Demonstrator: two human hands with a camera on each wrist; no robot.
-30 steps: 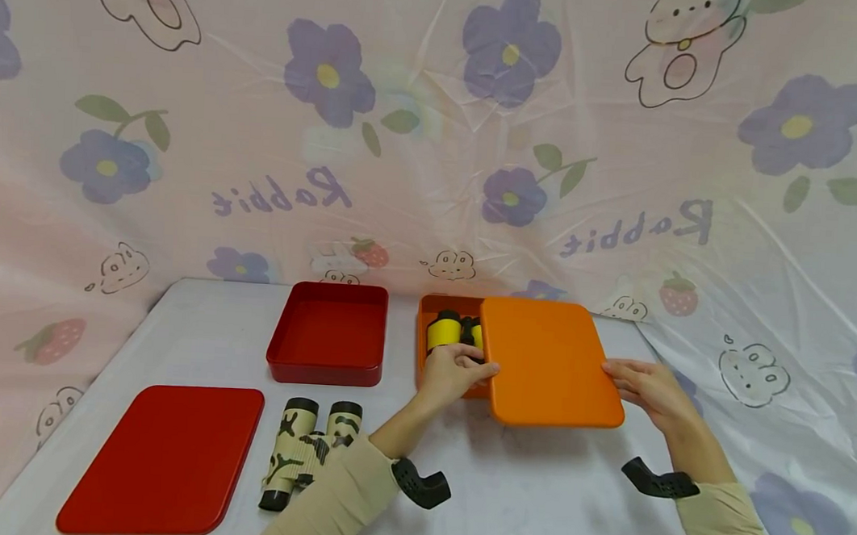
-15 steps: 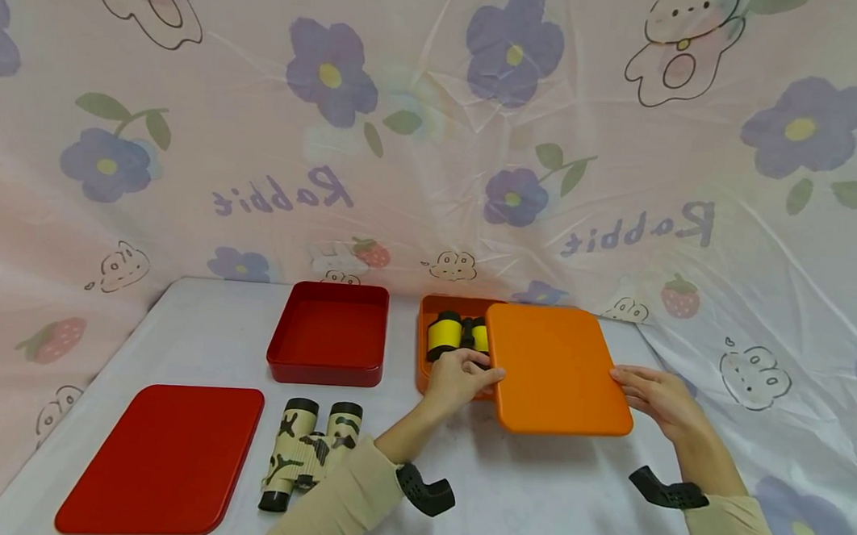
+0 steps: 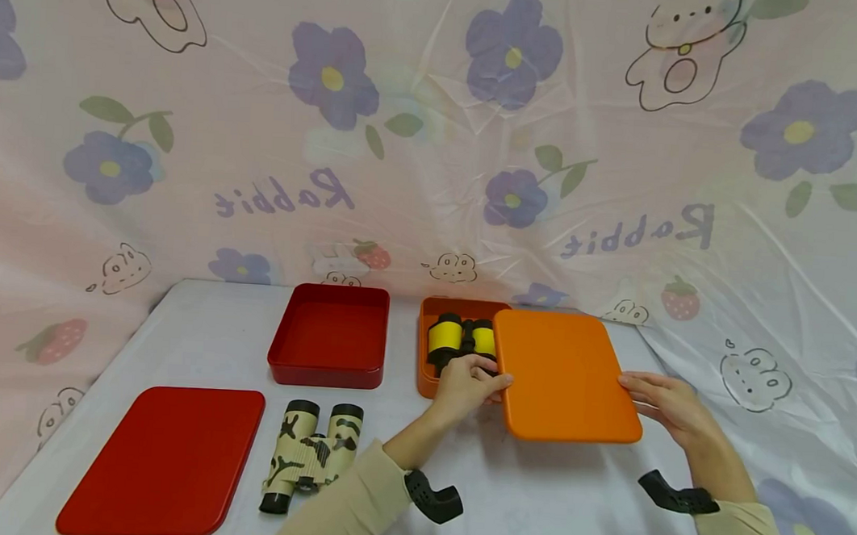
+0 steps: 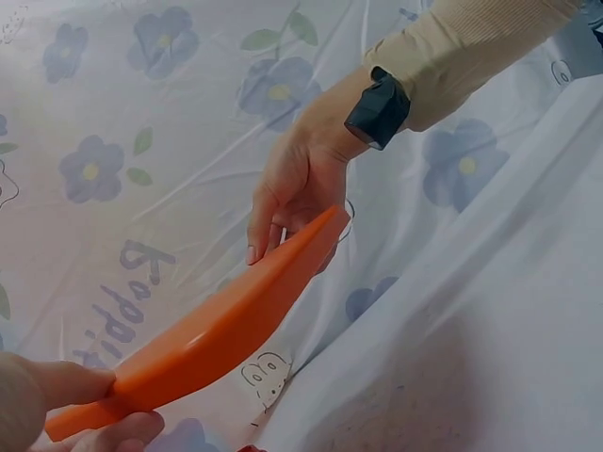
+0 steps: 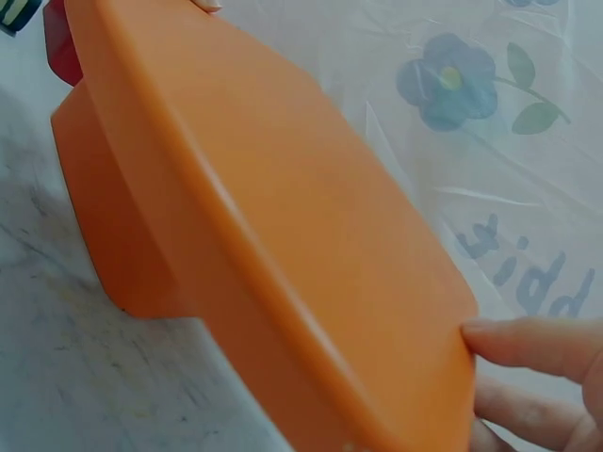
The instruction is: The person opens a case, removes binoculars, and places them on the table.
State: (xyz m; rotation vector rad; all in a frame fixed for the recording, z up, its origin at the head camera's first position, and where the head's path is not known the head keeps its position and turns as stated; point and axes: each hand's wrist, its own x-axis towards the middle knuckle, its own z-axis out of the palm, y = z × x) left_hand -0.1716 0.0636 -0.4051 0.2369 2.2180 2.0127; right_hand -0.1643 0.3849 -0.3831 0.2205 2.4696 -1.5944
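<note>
An orange square lid (image 3: pixel 568 376) is held tilted above the table, shifted to the right of the orange box (image 3: pixel 422 364) and covering its right part. My left hand (image 3: pixel 463 385) pinches the lid's left edge. At the opposite edge my right hand (image 3: pixel 672 405) grips the lid between thumb and fingers; the right wrist view shows the thumb and fingers (image 5: pixel 537 348) at that rim. Inside the orange box lie yellow-and-black binoculars (image 3: pixel 444 339), their lower part hidden behind my left hand. Camouflage-patterned binoculars (image 3: pixel 309 455) lie on the table beside my left forearm.
An open red box (image 3: pixel 324 375) stands at the back, left of the orange one. A red lid (image 3: pixel 164 464) lies flat at the table's front left. A patterned cloth (image 3: pixel 421 138) hangs behind the white table (image 3: pixel 532 507) and drapes along its sides.
Both hands have moved the orange lid a little to the right and toward the front. More of the orange box and the yellow binoculars shows now.
</note>
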